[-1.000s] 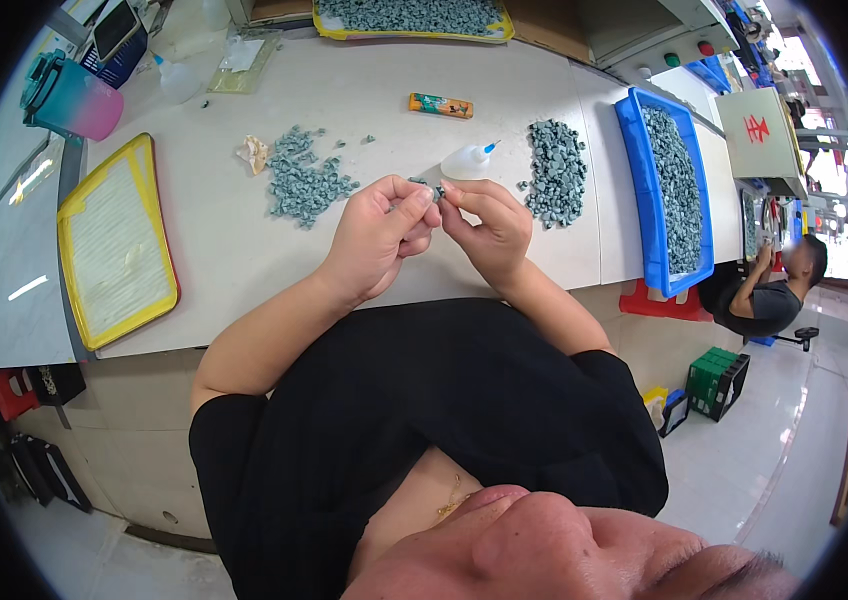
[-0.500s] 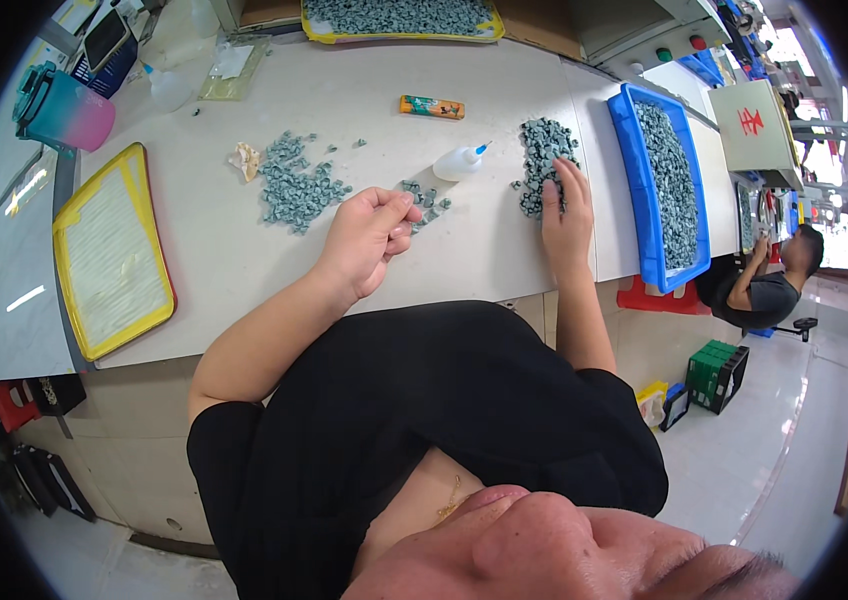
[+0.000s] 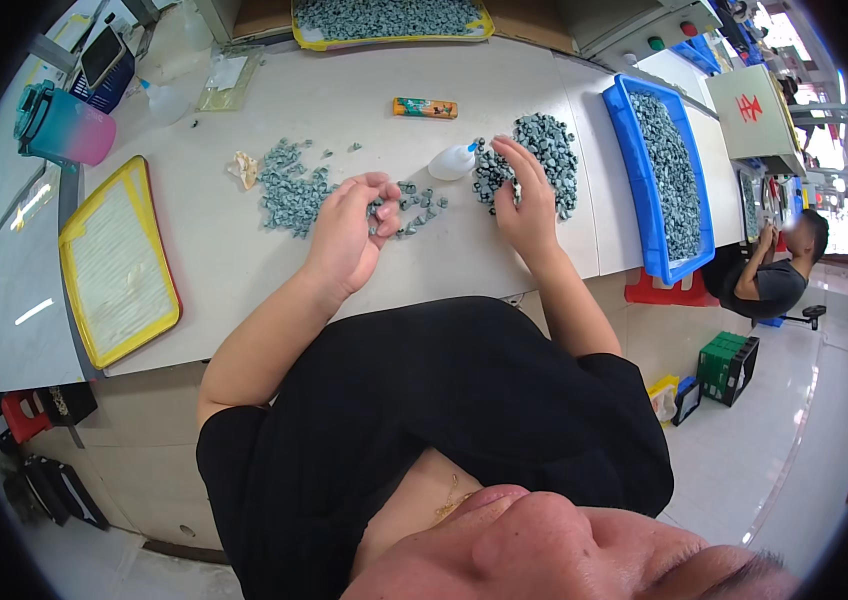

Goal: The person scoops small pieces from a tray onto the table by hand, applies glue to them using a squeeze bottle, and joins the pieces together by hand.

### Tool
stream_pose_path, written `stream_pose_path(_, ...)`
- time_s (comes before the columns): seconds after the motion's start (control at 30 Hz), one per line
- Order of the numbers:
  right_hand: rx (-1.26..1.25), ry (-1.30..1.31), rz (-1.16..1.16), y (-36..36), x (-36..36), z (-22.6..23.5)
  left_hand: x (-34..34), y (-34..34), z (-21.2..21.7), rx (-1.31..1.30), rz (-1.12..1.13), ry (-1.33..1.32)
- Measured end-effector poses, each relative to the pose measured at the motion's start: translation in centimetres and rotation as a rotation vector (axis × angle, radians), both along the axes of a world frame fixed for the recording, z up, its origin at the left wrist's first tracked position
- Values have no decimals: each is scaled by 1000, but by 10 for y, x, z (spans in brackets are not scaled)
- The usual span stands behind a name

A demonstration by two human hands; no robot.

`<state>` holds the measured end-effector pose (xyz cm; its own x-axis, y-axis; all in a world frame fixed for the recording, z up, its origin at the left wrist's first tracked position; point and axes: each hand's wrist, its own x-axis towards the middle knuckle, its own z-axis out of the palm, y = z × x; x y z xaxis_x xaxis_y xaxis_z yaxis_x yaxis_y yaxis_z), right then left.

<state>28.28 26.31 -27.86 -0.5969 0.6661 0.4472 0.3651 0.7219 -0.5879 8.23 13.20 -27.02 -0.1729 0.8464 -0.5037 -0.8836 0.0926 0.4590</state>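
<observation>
My left hand hovers at the right edge of a loose heap of small grey-green parts. Its fingers are parted and loosely curved, with a few scattered parts beside and between them on the table. On the right, my right hand is open over a spread of darker small parts, fingers stretched and touching its left side. Between the hands stands a small white squeeze bottle with a blue tip. Whether any part lies under my right palm is hidden.
A blue bin full of the parts stands at the right. A yellow-rimmed tray lies at the left, another filled one at the back. An orange-and-green tube lies ahead. A co-worker sits far right.
My right hand has moved left, and some darker parts now lie further left, near the bottle. The left hand has shifted slightly left, and its pinched fingers have come apart.
</observation>
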Motion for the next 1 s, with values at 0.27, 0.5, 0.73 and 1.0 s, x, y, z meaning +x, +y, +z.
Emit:
stream_pose_path(0.27, -200, -62, 144, -2, -35, 7, 1, -3, -5, 132, -35, 98)
stream_pose_path(0.5, -627, 189, 186, -2, -29, 6, -2, 0, -5, 171, -136, 78)
stream_pose_path(0.73, -28, 26, 171, -11, -25, 29, 4, 1, -3, 192, -139, 86)
stream_pose_path(1.0, 167, -32, 131, 1, -13, 28, -1, 1, -7, 214, -156, -57)
